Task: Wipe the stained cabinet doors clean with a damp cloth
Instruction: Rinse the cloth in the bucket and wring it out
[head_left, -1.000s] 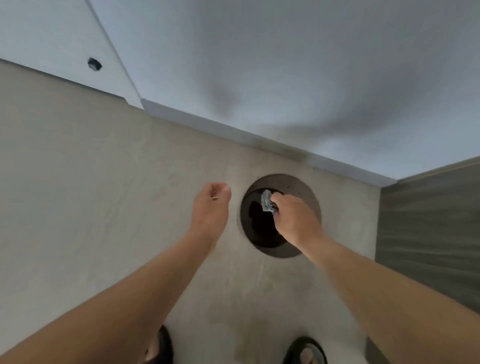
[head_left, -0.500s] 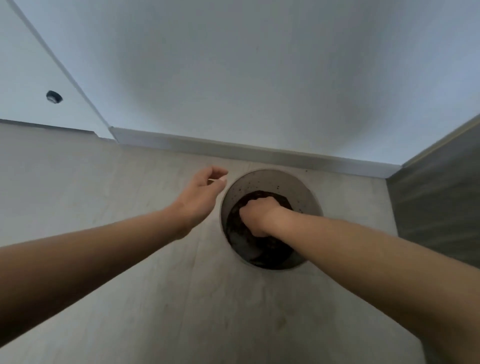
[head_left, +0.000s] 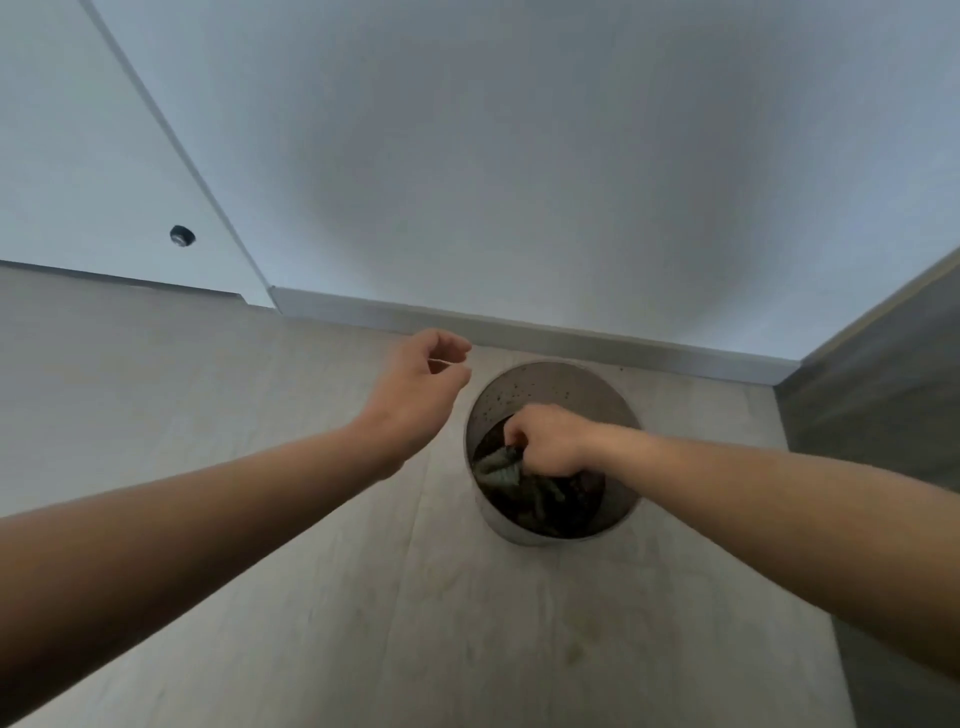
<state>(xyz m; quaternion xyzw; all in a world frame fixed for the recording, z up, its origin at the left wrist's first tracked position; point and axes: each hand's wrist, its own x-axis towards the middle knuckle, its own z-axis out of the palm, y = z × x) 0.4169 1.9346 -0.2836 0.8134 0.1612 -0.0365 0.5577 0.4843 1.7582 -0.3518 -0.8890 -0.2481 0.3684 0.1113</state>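
A round grey bucket stands on the floor close to the white cabinet door. Dark water fills its lower part. My right hand is down inside the bucket and grips a grey-green cloth, part of which sticks out below my fist at the water's surface. My left hand hovers just left of the bucket rim with its fingers loosely curled, holding nothing. A second white door with a small dark round knob is at the left.
A pale baseboard runs along the foot of the cabinet. A dark wood-grain panel rises at the right. The beige floor stretches out in front and to the left of the bucket.
My right hand went from holding the cloth above the bucket to plunging it into the water, and the cloth now shows below my fist. The view dropped closer to the bucket.
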